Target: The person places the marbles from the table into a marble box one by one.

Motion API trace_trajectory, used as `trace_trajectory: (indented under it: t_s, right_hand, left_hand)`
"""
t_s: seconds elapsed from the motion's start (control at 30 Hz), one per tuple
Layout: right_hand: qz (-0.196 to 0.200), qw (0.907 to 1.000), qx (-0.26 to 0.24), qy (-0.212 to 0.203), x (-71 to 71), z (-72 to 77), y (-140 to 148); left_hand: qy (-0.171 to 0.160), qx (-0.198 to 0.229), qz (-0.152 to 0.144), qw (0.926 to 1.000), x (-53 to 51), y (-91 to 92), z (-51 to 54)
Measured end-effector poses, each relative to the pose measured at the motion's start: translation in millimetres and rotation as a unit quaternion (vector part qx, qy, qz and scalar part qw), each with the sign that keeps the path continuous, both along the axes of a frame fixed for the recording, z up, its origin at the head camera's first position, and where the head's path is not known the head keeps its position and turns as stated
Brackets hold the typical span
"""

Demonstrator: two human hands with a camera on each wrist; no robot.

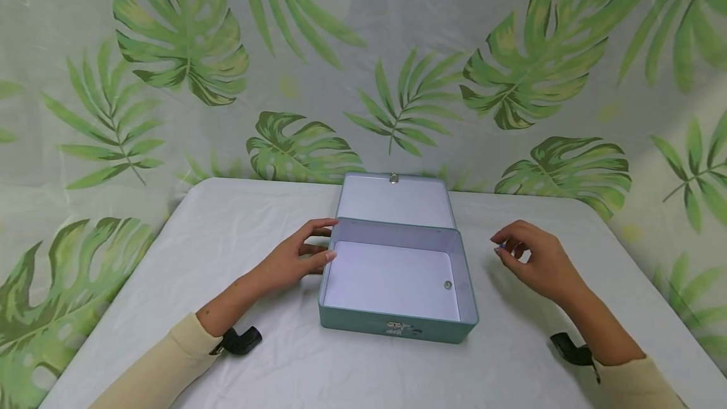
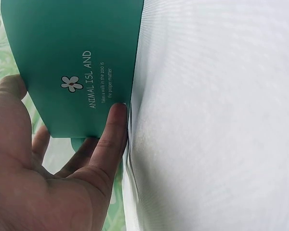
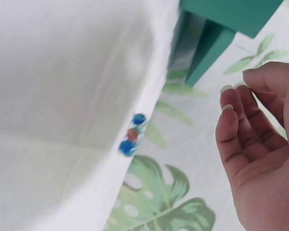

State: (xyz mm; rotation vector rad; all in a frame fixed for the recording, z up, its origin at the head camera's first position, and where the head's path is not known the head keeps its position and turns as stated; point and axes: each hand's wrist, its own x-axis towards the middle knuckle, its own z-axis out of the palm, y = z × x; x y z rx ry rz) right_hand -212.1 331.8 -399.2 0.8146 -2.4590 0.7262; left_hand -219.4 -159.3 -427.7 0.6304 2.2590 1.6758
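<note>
A green tin box [image 1: 397,327] with a white inside stands on the table, its lid [image 1: 394,197] folded back. My left hand [image 1: 301,257] holds its left far corner, the thumb on the rim and a finger against the side wall printed with lettering [image 2: 90,79]. Inside the tin, near the right wall, lies a small round glassy piece [image 1: 447,284]. To the right of the tin, my right hand [image 1: 542,260] hovers above the table, fingers bent, thumb tip apart from them. In the right wrist view, several glassy marble-like balls [image 3: 132,134], blue and red, appear at the table's edge, slightly blurred.
A white cloth covers the table [image 1: 255,365]. Directly behind its far edge hangs a leaf-printed curtain [image 1: 397,30]. A metal clasp [image 1: 394,178] sits on the lid's edge, and another latch [image 1: 396,328] is on the tin's front. Each wrist wears a black camera [image 1: 241,341].
</note>
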Motion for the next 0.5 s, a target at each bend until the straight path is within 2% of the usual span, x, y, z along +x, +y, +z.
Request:
trace_trajectory:
  t_s: [0.2,0.5]
  right_hand:
    - [-0.012,0.9999,0.006,-0.005,-5.9,-7.8,13.3]
    - [-0.055,0.9979,0.022,-0.026,-9.7,-17.4,29.8]
  left_hand:
    - [0.001,-0.001,0.001,1.0,0.3,0.0,0.8]
    - [0.002,-0.003,0.002,1.0,0.1,-0.2,-0.6]
